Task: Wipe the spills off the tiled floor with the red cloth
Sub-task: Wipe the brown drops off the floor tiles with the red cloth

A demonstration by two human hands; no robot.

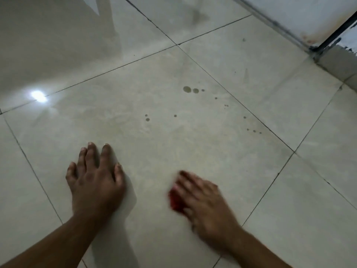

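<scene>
My right hand (204, 204) lies blurred on the pale tiled floor (173, 155), pressed over a small red cloth (175, 201) that peeks out at its left side. My left hand (94, 180) rests flat on the same tile with fingers spread, holding nothing. Dark spill drops (190, 90) sit further ahead on this tile. Smaller drops (147, 118) lie nearer, and a row of tiny drops (254, 130) is scattered to the right.
Dark grout lines cross the floor. A wall base with a dark metal frame (328, 38) stands at the far right corner. A lamp's bright reflection (38, 96) shines on the left. A faint smear (197, 15) marks the far tile.
</scene>
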